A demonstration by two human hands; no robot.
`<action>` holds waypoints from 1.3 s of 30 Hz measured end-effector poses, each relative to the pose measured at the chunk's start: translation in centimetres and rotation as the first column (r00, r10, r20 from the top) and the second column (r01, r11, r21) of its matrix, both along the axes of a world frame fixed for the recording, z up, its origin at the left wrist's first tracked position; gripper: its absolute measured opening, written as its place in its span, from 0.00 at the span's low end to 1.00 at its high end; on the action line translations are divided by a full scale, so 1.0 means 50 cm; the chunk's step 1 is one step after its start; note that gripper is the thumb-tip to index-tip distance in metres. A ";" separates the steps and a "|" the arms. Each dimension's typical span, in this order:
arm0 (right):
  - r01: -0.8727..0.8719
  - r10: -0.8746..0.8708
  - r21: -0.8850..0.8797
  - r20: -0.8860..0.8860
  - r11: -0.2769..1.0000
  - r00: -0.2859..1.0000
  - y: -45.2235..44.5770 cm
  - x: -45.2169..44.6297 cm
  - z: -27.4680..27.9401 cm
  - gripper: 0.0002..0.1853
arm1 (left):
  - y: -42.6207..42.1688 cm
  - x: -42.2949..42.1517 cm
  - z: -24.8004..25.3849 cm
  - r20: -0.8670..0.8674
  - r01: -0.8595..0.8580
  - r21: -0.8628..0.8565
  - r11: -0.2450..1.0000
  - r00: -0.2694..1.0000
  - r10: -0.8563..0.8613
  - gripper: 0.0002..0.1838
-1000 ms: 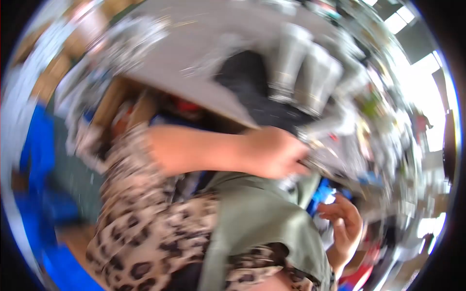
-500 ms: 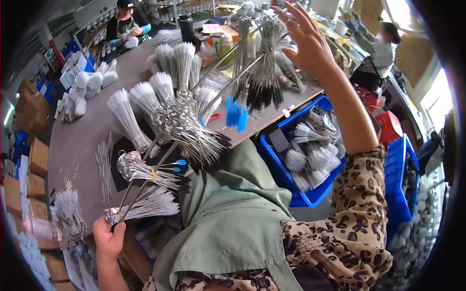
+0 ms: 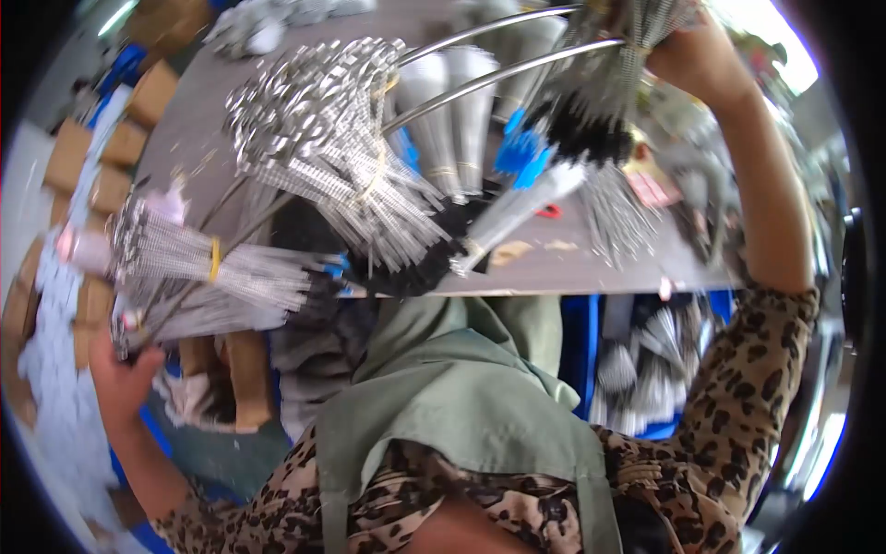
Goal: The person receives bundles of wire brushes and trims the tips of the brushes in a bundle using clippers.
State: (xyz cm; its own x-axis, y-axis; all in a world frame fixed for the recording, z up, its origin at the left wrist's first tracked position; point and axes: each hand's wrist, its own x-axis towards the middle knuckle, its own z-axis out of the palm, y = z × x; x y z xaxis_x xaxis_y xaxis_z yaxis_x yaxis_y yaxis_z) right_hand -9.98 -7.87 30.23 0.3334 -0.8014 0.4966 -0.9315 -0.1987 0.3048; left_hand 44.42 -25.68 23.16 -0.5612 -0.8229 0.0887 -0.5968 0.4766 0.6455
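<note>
Head: silver wire bundles (image 3: 314,111) on steel rods (image 3: 498,75) above table (image 3: 581,268), white bundles (image 3: 469,111) unstrung; left hand (image 3: 120,383) pinching rods, right hand's (image 3: 709,65) grip unclear.

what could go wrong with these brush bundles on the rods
If the left hand loosens on the rods, the middle bundle might slide toward that end. The yellow band seems to gather the left bundle; if it slipped, the wires could splay. Black bristles lie near the apron and might catch it.
</note>
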 end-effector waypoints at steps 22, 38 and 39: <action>-0.379 0.339 0.338 0.174 0.861 0.925 -0.290 0.640 0.041 0.09 | 0.063 0.286 0.037 -0.008 -0.139 -0.353 0.925 0.989 0.145 0.11; -0.657 0.491 0.602 0.446 0.454 0.748 -0.349 1.083 -0.370 0.12 | 0.129 0.648 -0.213 0.194 -0.325 -0.346 0.880 0.893 0.406 0.14; -0.618 0.464 0.682 0.433 0.391 0.773 -0.345 1.087 -0.380 0.14 | 0.130 0.654 -0.221 0.191 -0.344 -0.323 0.881 0.888 0.417 0.14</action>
State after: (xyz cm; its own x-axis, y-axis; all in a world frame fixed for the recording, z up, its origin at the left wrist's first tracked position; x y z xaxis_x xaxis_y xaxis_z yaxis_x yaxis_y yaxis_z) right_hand 44.35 -25.10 11.23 0.8257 -0.5534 -0.1096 -0.5520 -0.7524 -0.3594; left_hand 77.10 -19.16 12.08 -0.2420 -0.9399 0.2409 -0.8903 0.3138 0.3300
